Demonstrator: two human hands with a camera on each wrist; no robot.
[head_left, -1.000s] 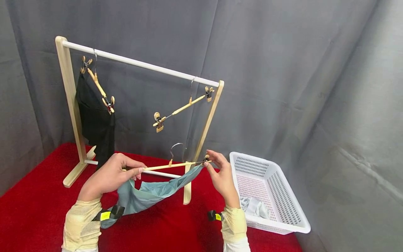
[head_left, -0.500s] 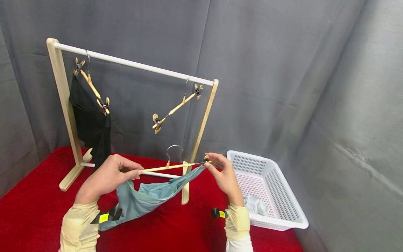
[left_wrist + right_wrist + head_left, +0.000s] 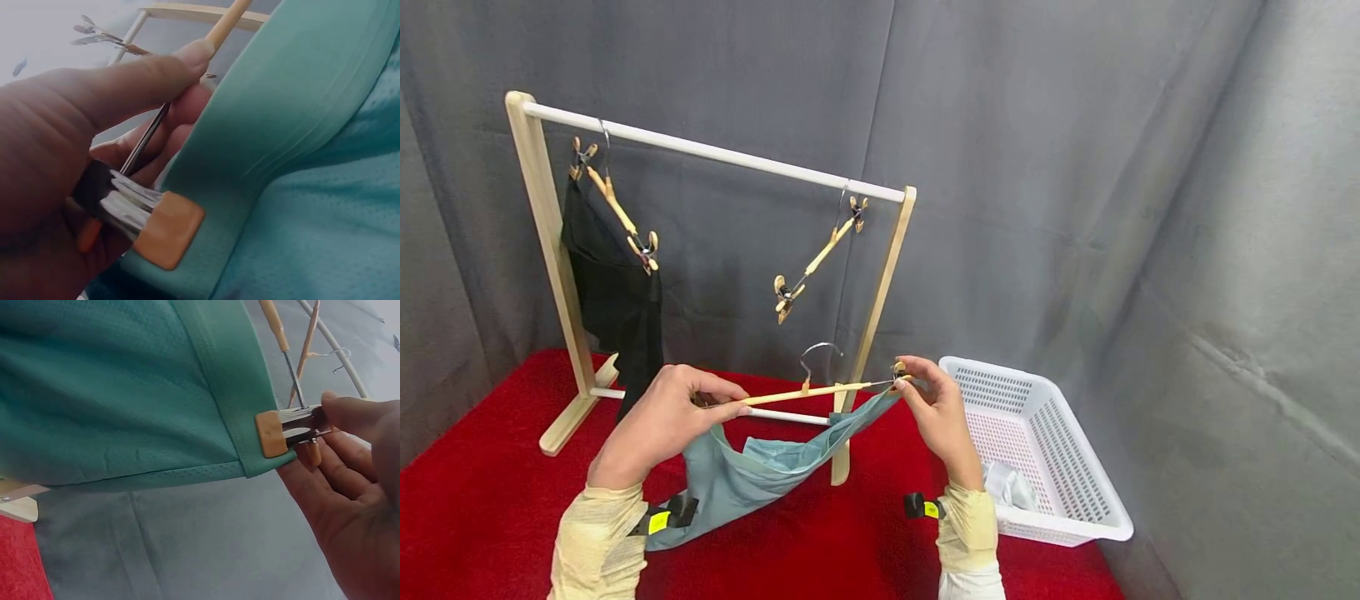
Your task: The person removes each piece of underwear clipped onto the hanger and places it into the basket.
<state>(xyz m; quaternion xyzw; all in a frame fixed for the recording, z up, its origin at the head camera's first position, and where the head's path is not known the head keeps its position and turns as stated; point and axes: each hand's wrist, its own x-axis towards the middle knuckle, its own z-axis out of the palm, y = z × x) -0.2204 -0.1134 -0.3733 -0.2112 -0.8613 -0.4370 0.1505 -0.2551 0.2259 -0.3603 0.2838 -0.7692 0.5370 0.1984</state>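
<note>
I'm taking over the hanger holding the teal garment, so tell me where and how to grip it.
Best, I'd judge, to pinch the hanger by its wooden bar just beside the hook, coming from above: the left hand and right hand take up the ends, the teal garment sags below, and that slim middle stretch is bare.

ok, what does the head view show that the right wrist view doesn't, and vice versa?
Head only: the left grip pinching the held hanger near one end, the black garment on the rack, and the white basket with pale cloth in it.

Right wrist only: the waistband's stitching and the cloth's dotted texture.

Both: the right grip on the clip, the teal garment, part of the rack, red cloth, grey curtain.
</note>
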